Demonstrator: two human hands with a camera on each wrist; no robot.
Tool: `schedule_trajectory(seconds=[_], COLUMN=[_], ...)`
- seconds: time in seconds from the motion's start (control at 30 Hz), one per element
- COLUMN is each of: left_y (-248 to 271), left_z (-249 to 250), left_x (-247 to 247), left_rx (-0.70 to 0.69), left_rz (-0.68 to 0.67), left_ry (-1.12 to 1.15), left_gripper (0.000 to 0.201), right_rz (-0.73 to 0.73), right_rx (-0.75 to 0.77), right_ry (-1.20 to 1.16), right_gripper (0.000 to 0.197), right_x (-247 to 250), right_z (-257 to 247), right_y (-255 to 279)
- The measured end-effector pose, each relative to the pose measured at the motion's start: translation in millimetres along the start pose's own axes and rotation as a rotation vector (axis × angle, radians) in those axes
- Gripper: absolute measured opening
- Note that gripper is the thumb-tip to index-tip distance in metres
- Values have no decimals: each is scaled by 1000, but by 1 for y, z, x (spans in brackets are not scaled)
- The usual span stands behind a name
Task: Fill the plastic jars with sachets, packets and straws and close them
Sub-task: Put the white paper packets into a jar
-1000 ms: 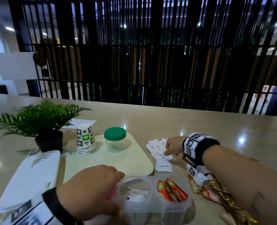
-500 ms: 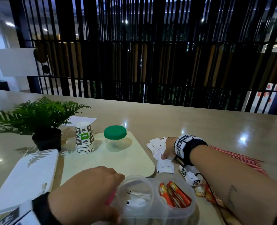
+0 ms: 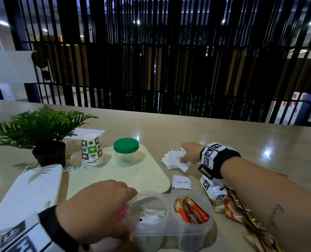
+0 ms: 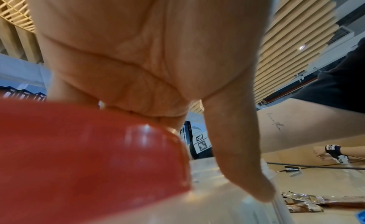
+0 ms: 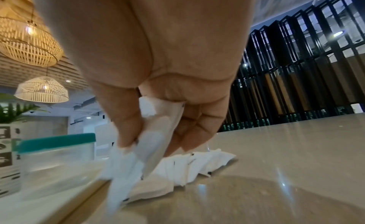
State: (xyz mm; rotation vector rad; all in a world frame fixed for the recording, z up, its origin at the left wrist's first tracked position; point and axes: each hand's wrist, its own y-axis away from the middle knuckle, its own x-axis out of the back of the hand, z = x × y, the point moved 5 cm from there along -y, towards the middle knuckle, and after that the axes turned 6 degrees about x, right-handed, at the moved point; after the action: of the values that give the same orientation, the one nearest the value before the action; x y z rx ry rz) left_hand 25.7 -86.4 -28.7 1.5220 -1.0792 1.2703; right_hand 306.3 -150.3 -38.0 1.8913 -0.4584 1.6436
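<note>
A clear plastic jar set [image 3: 171,231] stands at the table's near edge. Its open middle cup holds white sachets [image 3: 151,214] and its right cup holds red sachets [image 3: 191,210]. My left hand [image 3: 100,204] grips the set's left end over a red lid [image 4: 88,157], thumb on the clear plastic. My right hand [image 3: 188,151] pinches a bunch of white sachets [image 5: 150,133] just above the loose sachet pile [image 5: 197,165]. One white sachet [image 3: 181,182] lies alone nearer to me. A closed green-lidded jar [image 3: 126,151] stands on the cream tray [image 3: 147,179].
A stack of paper cups [image 3: 92,151] and a potted fern [image 3: 41,133] stand at the left. A white flat lid [image 3: 23,197] lies at the near left. Brown and gold packets [image 3: 238,211] lie under my right forearm. A black slatted screen runs behind the table.
My right hand, which lay on the sachet pile, has closed on a bunch of sachets and raised it slightly. My left hand stays on the jar set.
</note>
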Motion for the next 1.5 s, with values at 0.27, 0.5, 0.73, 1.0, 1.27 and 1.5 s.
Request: schedule_trajectory(seconds=[0.27, 0.5, 0.73, 1.0, 1.27, 1.5], left_y=[0, 0, 3, 4, 1, -2], left_z=[0, 0, 0, -2, 19, 38], left_x=[1, 1, 2, 9, 68, 73], left_rx=[0, 3, -1, 56, -5, -58], left_rz=[-24, -21, -12, -18, 256, 275], left_ry=[8, -1, 8, 82, 923, 1123], left_gripper=[72, 72, 68, 106, 29, 16], right_rz=[-228, -205, -90, 306, 176, 224], right_rx=[58, 103, 142, 225, 544, 549], right_ry=[33, 144, 87, -360, -895, -1057], right_gripper=[43, 56, 49, 26, 15, 28], right_x=[-18, -33, -27, 39, 47, 39], right_z=[-7, -17, -16, -10, -75, -76], right_y=[28, 29, 36, 90, 163, 178])
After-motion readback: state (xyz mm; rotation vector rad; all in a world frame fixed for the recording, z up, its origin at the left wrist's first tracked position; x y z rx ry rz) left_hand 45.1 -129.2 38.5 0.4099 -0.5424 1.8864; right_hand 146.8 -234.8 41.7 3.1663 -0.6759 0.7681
